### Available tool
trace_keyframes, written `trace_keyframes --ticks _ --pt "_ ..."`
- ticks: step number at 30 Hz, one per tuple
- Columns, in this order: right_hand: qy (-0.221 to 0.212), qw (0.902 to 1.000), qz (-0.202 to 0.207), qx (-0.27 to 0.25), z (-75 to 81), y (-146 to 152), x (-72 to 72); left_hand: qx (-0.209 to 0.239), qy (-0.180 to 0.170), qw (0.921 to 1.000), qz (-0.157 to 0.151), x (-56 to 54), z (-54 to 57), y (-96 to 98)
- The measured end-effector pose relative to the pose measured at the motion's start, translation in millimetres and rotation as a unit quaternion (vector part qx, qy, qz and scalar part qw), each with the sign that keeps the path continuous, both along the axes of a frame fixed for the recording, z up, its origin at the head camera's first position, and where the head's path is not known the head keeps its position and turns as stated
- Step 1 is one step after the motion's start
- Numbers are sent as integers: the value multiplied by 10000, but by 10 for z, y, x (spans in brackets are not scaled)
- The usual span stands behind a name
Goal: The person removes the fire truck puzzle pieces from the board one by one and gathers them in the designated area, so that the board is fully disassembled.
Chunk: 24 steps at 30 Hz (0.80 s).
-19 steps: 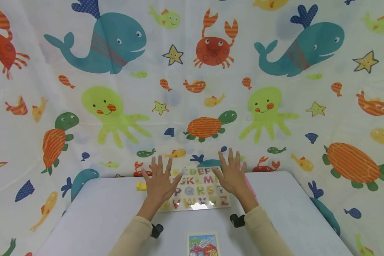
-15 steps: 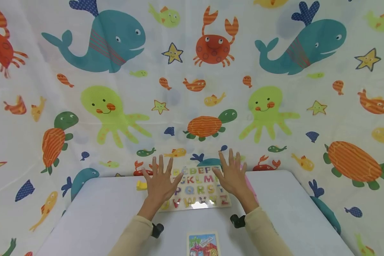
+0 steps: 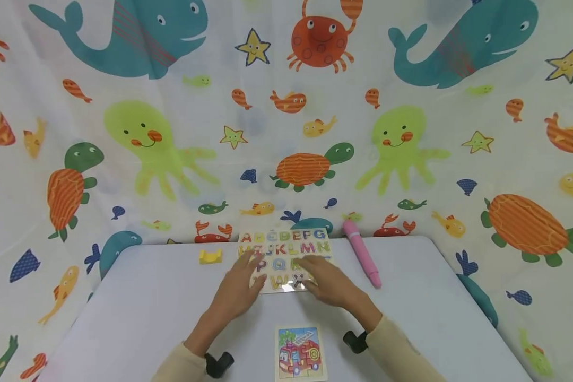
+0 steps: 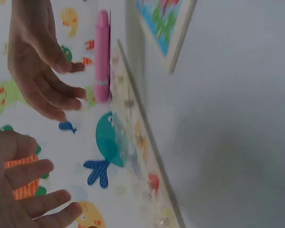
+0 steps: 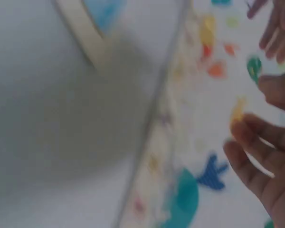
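A wooden alphabet board (image 3: 287, 271) with colourful letters lies at the back of the white table. My left hand (image 3: 237, 289) hovers over its left part, palm turned inward and fingers loosely bent. Opposite it, my right hand (image 3: 331, 282) is over the board's right part, its fingers pointing left. Both hands hold nothing, and a gap separates them. In the left wrist view, the left fingers (image 4: 40, 209) are spread apart, with the board's edge (image 4: 154, 164) beyond. The right wrist view shows the right fingers (image 5: 249, 142) slightly curved. Some letters are hidden beneath the hands.
A fire-truck jigsaw (image 3: 300, 353) in a pale frame lies at the table's front. Right of the board is a thick pink marker-like stick (image 3: 363, 254); left of it sits a small yellow block (image 3: 211, 257). A sea-animal curtain (image 3: 258, 175) hangs behind the white table (image 3: 162, 307).
My hands have gone from spread flat, fingers forward, to turned inward and nearer each other. The head view has tilted down, bringing the whole jigsaw, pink stick and yellow block into sight.
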State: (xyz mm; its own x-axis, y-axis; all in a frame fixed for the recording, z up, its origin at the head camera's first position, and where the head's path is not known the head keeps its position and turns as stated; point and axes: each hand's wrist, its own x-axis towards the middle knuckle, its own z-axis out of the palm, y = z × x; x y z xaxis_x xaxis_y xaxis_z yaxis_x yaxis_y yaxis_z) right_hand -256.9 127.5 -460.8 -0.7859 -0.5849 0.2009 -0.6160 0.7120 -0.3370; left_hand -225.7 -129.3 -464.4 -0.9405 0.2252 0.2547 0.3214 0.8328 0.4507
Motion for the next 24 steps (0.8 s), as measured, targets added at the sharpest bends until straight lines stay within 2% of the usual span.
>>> trace_keyframes --ticks 2,5,7,9,11,14,18,24 --pt "-471 9967 617 229 -81 -70 95 -215 -291 9985 -412 246 -12 10" --pt "-914 9857 1280 612 -188 -140 190 -835 -746 9886 -1007 565 -73 31" --pt "-1030 9800 1501 805 -238 -166 217 -1248 -1054 9780 -1296 720 -120 48" --pt "-1127 9756 1621 961 -268 -181 225 -1526 -1369 9673 -1496 821 -170 61" --pt "-1232 9709 1717 1128 -289 -195 226 -1777 -1596 9574 -1625 885 -213 70" --pt "-1302 9633 1913 1361 -298 -219 229 -1939 -1733 9502 -1720 933 -268 77" --pt "-1229 9556 2091 1672 -289 -249 240 -1899 -1762 9500 -1743 962 -313 98" --pt "-968 9445 2288 2148 -243 -329 272 -1862 -1985 9474 -1683 984 -368 108"
